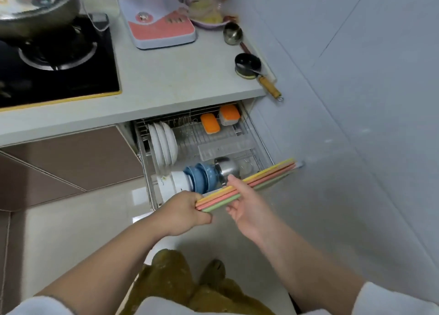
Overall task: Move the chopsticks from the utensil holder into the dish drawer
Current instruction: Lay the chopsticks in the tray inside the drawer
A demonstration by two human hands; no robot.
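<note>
A bundle of yellow, pink and green chopsticks [268, 175] lies level above the front edge of the pulled-out dish drawer [257, 134], tips pointing right. My left hand [183, 212] is closed around their left end. Around the bundle's middle, my right hand [247, 203] curls its fingers from below. Inside the wire drawer are white plates [164, 146] on edge, stacked blue bowls [203, 178], a white bowl [177, 182] and a steel cup [226, 168]. No utensil holder is in view.
Two orange-topped sponges [219, 119] and a clear plastic tray [225, 148] lie at the drawer's back and middle. On the counter [180, 77] stand a gas hob [57, 60] with a pan, a fan base [161, 24] and ladles [248, 65]. A tiled wall [356, 100] runs along the right.
</note>
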